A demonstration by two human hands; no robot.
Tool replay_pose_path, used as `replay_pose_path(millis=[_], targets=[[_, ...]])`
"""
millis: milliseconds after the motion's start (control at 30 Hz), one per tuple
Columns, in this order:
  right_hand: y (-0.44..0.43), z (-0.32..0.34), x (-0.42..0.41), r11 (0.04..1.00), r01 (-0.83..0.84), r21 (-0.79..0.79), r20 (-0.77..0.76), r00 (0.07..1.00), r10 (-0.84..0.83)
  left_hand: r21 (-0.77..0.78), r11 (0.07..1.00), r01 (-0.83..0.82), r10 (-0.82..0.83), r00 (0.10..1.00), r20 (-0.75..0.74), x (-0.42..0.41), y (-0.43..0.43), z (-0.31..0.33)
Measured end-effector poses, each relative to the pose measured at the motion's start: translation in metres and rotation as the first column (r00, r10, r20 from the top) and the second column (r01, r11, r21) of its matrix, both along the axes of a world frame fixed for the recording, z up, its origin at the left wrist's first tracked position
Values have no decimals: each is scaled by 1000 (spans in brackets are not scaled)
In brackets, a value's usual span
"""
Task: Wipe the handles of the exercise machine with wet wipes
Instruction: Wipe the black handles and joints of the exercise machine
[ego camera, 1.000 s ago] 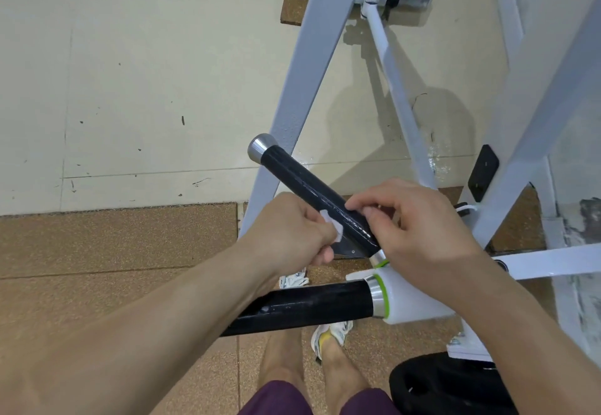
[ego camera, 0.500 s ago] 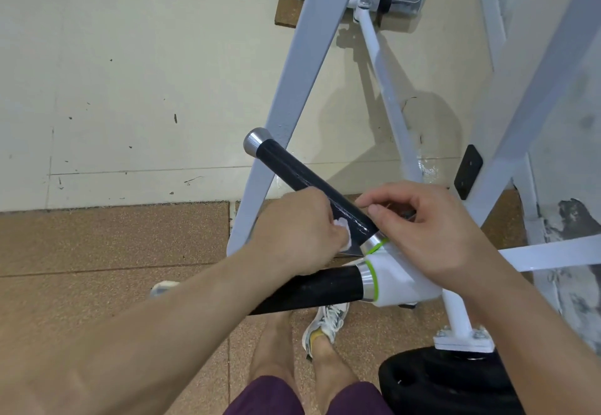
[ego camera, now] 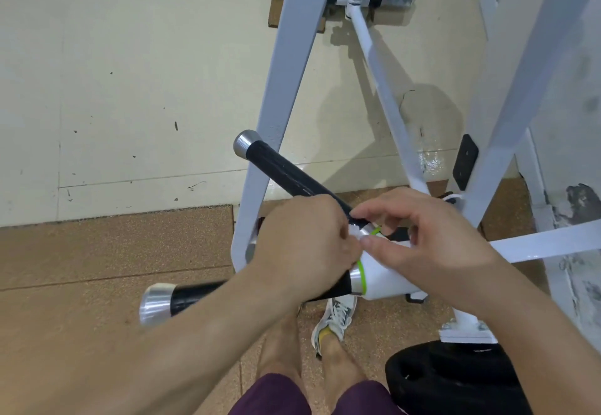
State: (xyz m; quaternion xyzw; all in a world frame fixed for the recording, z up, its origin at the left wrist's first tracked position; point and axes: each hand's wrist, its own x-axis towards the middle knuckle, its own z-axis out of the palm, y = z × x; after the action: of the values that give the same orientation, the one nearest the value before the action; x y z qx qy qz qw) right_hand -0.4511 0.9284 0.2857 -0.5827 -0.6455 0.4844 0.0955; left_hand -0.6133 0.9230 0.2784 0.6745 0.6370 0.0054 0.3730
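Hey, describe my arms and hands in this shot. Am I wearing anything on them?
The left forearm and right forearm are bare to the frame edge, with no sleeves in view. The left hand and right hand have no gloves, and no watch, bracelet or ring shows on the visible sides.

Black handles (ego camera: 292,177), silver end caps (ego camera: 247,145), green ring (ego camera: 361,275) on white hub (ego camera: 385,279), white frame (ego camera: 286,89), speckled tan mat (ego camera: 113,252), maroon shorts (ego camera: 273,395)
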Motion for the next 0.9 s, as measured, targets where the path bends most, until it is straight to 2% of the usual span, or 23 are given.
replay_pose_path(millis=[167,200,267,333,400,467,533,567,633,667,700,767,800,833,867,900], targets=[[11,6,-8,979,-200,29,-59,978,202,-136,990,-40,69,974,218,-17,-1,10],[16,6,-11,964,-266,13,-68,961,266,-156,987,-27,63,970,234,-21,-2,12],[25,5,-18,891,-453,-5,11,891,453,-194,981,24,21,973,229,-30,-5,16],[37,9,-26,753,-658,-18,166,741,651,-205,979,17,20,983,181,-41,-7,21],[48,12,-34,599,-800,-32,286,567,773,-173,985,-25,43,994,100,-52,-8,24],[51,13,-44,443,-896,-26,429,390,815,-152,985,-80,89,994,57,-62,-11,25],[51,10,-51,239,-966,97,560,251,789,-137,985,-106,113,993,41,-68,-13,25],[51,8,-52,215,-965,150,598,262,758,-125,985,-121,126,991,40,-71,-13,25],[52,6,-55,325,-921,214,515,389,764,-107,979,-173,178,983,39,-75,-14,26],[50,2,-55,357,-910,212,480,415,773,-101,974,-201,206,978,39,-76,-13,26],[48,2,-57,359,-921,152,485,386,785,-97,972,-216,220,975,42,-78,-13,26],[47,5,-56,298,-953,-48,489,238,839,-96,976,-198,203,978,52,-80,-12,24],[48,10,-56,298,-948,-111,453,219,864,-97,978,-183,190,979,69,-81,-11,22],[52,14,-56,366,-922,-126,371,299,879,-101,978,-182,193,975,111,-81,-10,21],[56,18,-55,533,-840,-103,262,494,829,-109,973,-202,220,957,189,-82,-9,20],[60,21,-53,719,-687,-103,144,705,695,-138,962,-236,268,917,295,-82,-7,21]])
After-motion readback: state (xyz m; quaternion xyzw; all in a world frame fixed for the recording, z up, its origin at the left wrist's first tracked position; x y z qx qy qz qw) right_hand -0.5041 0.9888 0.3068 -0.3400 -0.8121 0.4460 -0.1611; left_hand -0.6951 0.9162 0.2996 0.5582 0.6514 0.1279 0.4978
